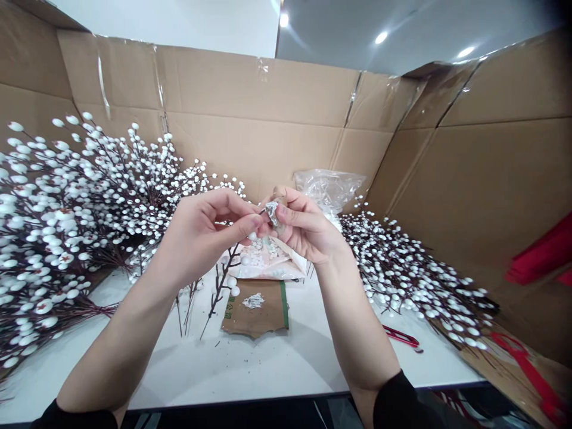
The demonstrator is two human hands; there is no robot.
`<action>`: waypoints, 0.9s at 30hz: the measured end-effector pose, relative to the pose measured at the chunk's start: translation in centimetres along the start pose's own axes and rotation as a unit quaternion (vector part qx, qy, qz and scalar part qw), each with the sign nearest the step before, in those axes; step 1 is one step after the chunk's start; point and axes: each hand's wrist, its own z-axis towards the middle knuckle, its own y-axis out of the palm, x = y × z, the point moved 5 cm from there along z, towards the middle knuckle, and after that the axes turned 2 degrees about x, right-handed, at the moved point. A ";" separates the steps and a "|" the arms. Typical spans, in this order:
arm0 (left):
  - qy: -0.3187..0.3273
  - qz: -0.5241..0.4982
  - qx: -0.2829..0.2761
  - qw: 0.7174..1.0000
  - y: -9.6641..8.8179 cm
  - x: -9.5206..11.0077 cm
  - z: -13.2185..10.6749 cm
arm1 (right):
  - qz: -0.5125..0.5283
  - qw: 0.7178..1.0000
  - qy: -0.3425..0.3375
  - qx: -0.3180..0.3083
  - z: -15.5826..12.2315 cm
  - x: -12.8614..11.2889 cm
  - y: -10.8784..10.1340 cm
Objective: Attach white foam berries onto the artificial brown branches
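My left hand (pixel 214 229) is closed in a pinch, thumb and forefinger on a thin dark stem (pixel 263 211). Its tip meets a crumpled whitish lump (pixel 272 212), which my right hand (pixel 306 226) grips between thumb and fingers; what the lump is made of I cannot make out. Both hands are raised over the table and almost touch. Below my left hand is a dark twig with white berries (pixel 221 280); whether it hangs from that hand or lies on the table I cannot tell. White paste (pixel 253 301) sits on a cardboard piece (pixel 272 319) beneath the hands.
Large bunches of white-berry branches (pixel 134 190) fill the left, with more branches (pixel 402 265) on the right. Behind the hands lie an open bag of small white bits (pixel 286 265) and a clear plastic bag (pixel 333 187). A red cutter (pixel 402 337) and red scissors (pixel 522 354) lie right. Cardboard walls (pixel 250 113) surround the table.
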 end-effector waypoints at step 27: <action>0.026 0.021 0.101 0.994 -0.2 -0.4 -0.1 | -0.088 0.983 -0.100 0.129 -0.3 -0.6 1.2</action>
